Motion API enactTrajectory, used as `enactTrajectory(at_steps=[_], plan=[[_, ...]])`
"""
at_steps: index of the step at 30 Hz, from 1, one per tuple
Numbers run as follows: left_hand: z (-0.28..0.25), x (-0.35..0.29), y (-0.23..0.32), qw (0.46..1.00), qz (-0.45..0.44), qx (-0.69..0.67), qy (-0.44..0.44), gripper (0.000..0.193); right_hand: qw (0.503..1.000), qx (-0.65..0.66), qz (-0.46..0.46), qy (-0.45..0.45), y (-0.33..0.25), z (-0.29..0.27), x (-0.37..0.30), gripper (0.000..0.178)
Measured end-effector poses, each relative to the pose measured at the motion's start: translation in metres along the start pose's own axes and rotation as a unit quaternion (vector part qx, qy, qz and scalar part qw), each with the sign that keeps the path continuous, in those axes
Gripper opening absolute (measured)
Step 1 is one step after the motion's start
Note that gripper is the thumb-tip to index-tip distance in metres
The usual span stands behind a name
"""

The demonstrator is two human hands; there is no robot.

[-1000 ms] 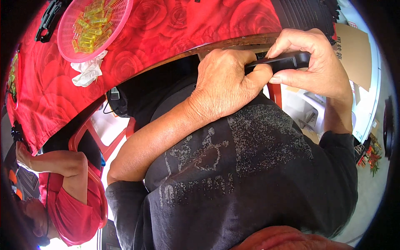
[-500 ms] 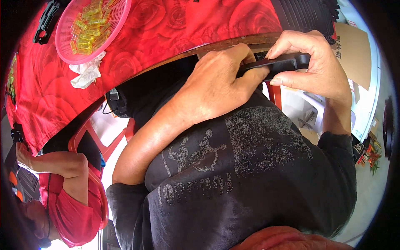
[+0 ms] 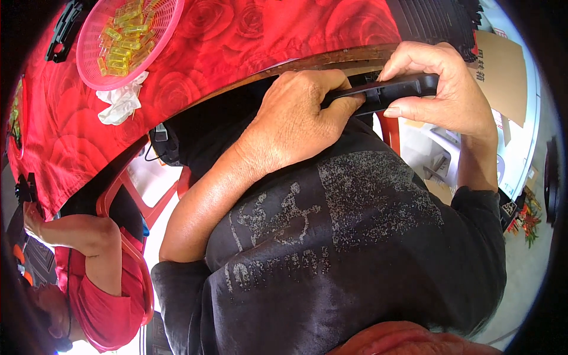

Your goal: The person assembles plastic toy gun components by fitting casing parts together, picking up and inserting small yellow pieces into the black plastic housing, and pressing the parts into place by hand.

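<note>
While the long black part (image 3: 397, 90) spans the gap between both hands, its long axis running left to right, the left hand (image 3: 299, 118) pinches its left end and the right hand (image 3: 458, 89) curls, thumb and fingers, around its right, neither nearer; just beyond lies the red-clothed table's (image 3: 207, 62) near edge.

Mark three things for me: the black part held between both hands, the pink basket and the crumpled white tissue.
Black part (image 3: 408, 87): head view, on its right-hand section.
Pink basket (image 3: 89, 42): head view, on its bare left inner wall.
White tissue (image 3: 121, 105): head view, near its middle.
</note>
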State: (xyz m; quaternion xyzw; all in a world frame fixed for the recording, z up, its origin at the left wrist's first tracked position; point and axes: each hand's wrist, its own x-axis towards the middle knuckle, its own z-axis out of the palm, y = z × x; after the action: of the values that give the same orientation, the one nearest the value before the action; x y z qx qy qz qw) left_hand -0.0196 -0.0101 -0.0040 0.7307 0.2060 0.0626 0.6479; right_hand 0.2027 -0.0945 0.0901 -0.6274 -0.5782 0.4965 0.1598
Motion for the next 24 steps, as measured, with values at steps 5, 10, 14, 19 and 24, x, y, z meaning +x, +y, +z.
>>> enactTrajectory(at_steps=[5,10,14,19,24], plan=[[0.000,-0.001,0.001,1.000,-0.012,-0.003,0.004,0.021,0.999,0.024,-0.031,0.021,0.002,0.006,0.001,0.022],[0.003,0.000,-0.003,1.000,-0.009,-0.025,0.016,0.021,0.999,0.024,-0.032,0.025,0.001,0.008,0.001,0.023],[-0.004,0.000,-0.002,0.999,-0.031,-0.006,0.002,0.023,0.999,0.005,-0.041,0.031,0.001,0.008,0.001,0.024],[-0.007,0.000,-0.003,0.999,-0.044,0.020,0.005,0.022,0.999,-0.010,-0.035,0.037,0.003,0.010,0.003,0.032],[-0.005,-0.002,-0.005,0.999,-0.025,0.028,0.026,0.022,0.999,0.014,-0.018,0.028,0.003,0.010,0.002,0.035]])
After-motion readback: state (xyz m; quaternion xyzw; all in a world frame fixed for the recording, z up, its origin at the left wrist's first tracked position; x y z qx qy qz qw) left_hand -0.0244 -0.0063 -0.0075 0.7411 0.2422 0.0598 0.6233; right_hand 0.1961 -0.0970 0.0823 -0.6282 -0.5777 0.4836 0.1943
